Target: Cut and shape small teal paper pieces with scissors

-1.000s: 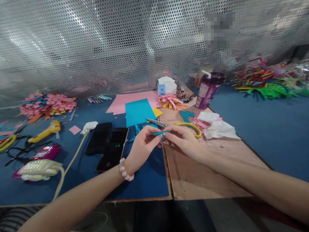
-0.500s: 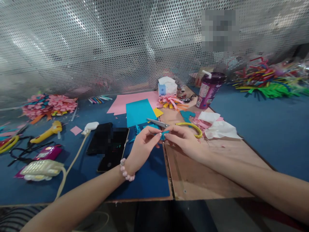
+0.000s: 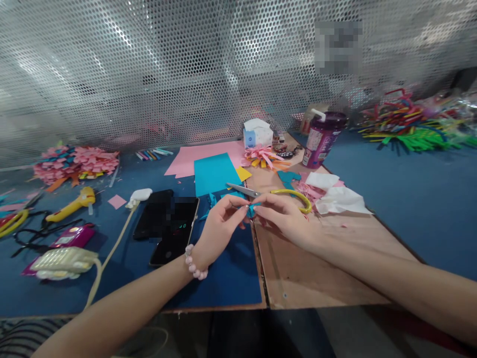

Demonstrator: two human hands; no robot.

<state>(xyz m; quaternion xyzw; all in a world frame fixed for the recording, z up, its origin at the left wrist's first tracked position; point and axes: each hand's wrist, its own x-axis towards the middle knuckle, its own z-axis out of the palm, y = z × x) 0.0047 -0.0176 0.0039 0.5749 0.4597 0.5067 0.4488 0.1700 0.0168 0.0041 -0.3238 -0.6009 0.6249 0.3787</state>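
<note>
Between the fingertips of both hands is a small piece of blue paper (image 3: 251, 211), partly covered by the fingers. My left hand (image 3: 224, 221) pinches it from the left, a pink bead bracelet (image 3: 193, 264) on that wrist. From the right, my right hand (image 3: 285, 217) pinches the same piece. Just beyond the hands lie scissors with yellow handles (image 3: 294, 192), their blades apart and pointing left. Behind them a sheet of blue paper (image 3: 216, 173) rests on pink paper (image 3: 184, 158). Small cut blue pieces (image 3: 211, 200) lie beside my left hand.
Two phones (image 3: 175, 233) lie left of my left arm. Further left are a yellow glue gun (image 3: 72, 205), a white cable (image 3: 115, 253) and pink paper fringe (image 3: 76, 165). A purple cup (image 3: 323, 141), tissue box (image 3: 258, 135) and crumpled tissue (image 3: 342, 201) stand or lie to the right.
Both hands stay in nearly the same place, still pinching the blue paper, which seems turned slightly between the fingertips. Nothing else on the table has moved.
</note>
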